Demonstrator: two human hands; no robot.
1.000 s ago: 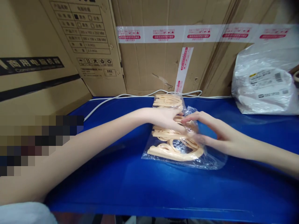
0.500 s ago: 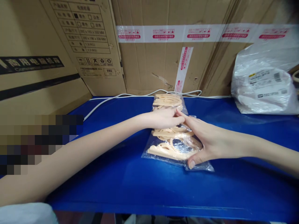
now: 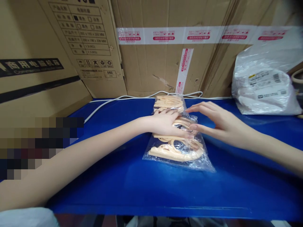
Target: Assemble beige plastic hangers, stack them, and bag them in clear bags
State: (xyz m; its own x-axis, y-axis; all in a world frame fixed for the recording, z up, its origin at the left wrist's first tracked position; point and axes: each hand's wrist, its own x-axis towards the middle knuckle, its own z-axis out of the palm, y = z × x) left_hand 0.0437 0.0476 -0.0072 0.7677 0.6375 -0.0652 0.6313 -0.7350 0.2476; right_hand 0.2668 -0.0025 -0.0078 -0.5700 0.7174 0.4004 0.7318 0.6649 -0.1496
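A clear plastic bag (image 3: 176, 151) of several beige plastic hangers lies on the blue table (image 3: 132, 183). My left hand (image 3: 167, 123) rests flat on the middle of the bag, fingers stretched out and pressing down. My right hand (image 3: 214, 121) hovers just right of the bag, fingers spread and open, its fingertips near the bag's far right edge. More hangers (image 3: 168, 102) show at the bag's far end.
Large cardboard boxes (image 3: 165, 56) stand along the back and left of the table. A white cable (image 3: 111, 102) runs along the table's back edge. A white plastic bag with labels (image 3: 265, 88) sits at the back right.
My right hand has lifted off the bag's right side and moved up and away, fingers spreading. My left hand has shifted slightly and stays flat on the bag.
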